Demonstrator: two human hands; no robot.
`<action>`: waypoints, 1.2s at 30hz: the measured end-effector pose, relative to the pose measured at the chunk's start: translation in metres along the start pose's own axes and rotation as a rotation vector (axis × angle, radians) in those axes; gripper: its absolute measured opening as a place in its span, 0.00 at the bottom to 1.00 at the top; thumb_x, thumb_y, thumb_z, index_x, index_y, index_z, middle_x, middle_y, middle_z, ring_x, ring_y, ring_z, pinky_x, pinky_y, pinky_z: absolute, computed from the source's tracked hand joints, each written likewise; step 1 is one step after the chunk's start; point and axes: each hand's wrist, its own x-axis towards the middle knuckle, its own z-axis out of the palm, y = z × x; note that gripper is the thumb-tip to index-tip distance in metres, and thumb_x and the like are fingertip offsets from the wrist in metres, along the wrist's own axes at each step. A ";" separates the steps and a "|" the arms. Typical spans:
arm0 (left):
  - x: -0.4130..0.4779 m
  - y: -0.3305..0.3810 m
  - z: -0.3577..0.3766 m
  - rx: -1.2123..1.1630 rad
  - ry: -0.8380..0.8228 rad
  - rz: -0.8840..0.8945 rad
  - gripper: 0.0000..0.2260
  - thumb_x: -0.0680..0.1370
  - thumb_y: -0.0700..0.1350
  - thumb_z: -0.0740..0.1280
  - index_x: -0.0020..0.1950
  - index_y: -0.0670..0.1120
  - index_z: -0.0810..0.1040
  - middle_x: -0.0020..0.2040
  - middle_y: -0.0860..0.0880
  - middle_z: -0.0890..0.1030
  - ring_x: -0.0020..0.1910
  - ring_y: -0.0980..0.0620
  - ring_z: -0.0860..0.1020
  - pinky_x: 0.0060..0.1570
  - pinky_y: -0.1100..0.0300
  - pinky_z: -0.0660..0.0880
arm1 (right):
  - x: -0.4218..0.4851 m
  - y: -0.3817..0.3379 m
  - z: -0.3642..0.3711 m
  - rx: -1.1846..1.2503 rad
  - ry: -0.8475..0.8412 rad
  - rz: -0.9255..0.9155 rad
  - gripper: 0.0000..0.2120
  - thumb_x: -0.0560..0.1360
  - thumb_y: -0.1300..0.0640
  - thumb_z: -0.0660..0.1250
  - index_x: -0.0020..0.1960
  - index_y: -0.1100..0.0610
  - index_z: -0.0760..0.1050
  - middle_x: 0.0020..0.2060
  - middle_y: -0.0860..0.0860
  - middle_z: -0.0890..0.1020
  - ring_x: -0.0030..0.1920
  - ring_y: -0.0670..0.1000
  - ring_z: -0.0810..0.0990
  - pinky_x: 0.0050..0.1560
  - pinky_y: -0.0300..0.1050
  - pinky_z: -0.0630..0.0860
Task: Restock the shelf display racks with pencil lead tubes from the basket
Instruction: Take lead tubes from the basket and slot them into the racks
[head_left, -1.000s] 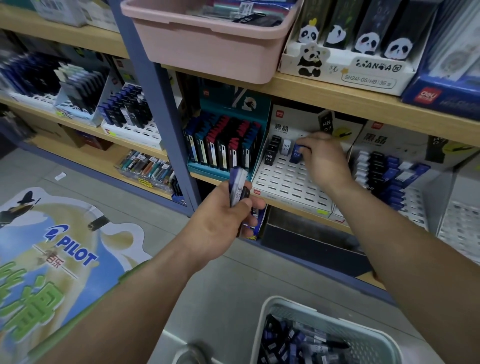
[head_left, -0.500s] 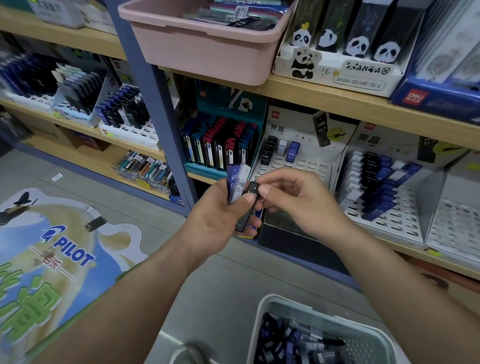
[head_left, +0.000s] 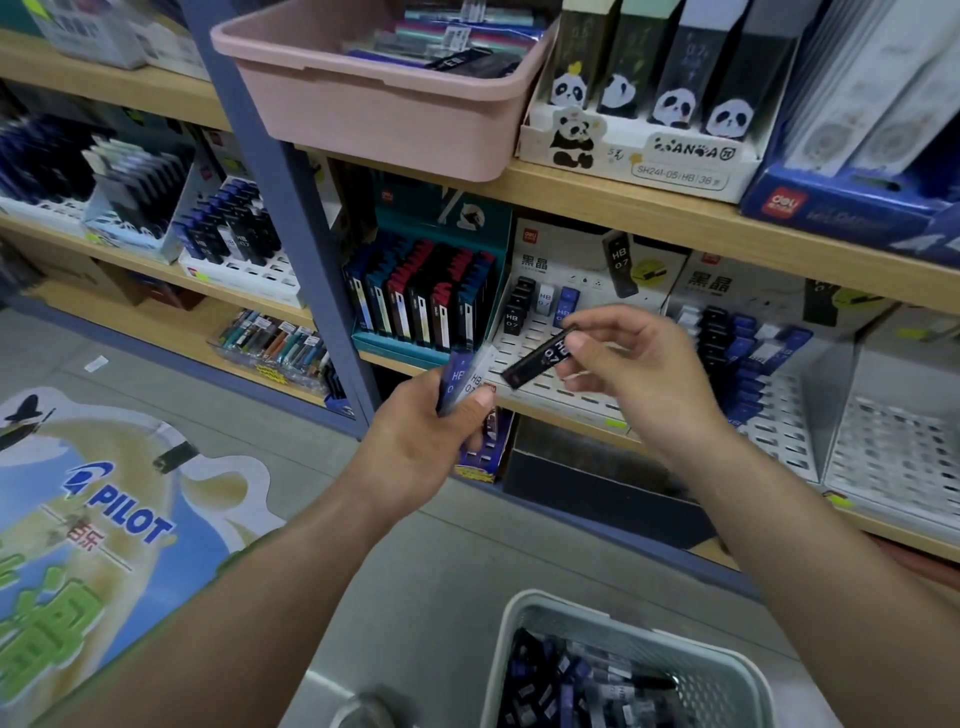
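The right hand (head_left: 644, 369) pinches one slim black plastic pencil lead tube marked HB 0.7 (head_left: 543, 356) between thumb and fingertips, in front of the white slotted display rack (head_left: 535, 397). Its long axis slants, low end left, high end right. The left hand (head_left: 415, 447), below-left of the rack, grips several blue and white tubes (head_left: 460, 382), partly hidden by its fingers. Well below the rack, the pale mesh basket (head_left: 497, 670) of tubes is cut off by the frame.
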 end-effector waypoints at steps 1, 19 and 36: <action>0.001 -0.002 -0.001 0.015 0.009 -0.010 0.08 0.82 0.54 0.62 0.52 0.51 0.77 0.29 0.57 0.76 0.23 0.60 0.69 0.27 0.64 0.65 | 0.004 0.001 -0.004 -0.036 0.038 -0.010 0.07 0.77 0.65 0.69 0.52 0.57 0.81 0.43 0.53 0.83 0.41 0.54 0.86 0.45 0.47 0.83; 0.002 -0.012 -0.012 -0.133 -0.008 -0.080 0.06 0.84 0.47 0.59 0.58 0.50 0.74 0.39 0.51 0.79 0.31 0.57 0.72 0.29 0.63 0.70 | 0.092 0.056 0.025 -0.643 0.083 -0.238 0.08 0.76 0.61 0.72 0.55 0.56 0.83 0.44 0.49 0.83 0.45 0.49 0.83 0.52 0.41 0.79; -0.004 -0.008 -0.023 -0.205 0.020 -0.067 0.06 0.83 0.46 0.63 0.57 0.49 0.79 0.38 0.52 0.83 0.33 0.56 0.78 0.31 0.63 0.74 | 0.061 0.037 0.037 -0.581 0.019 -0.222 0.12 0.80 0.54 0.66 0.63 0.50 0.79 0.46 0.45 0.80 0.45 0.48 0.80 0.49 0.46 0.78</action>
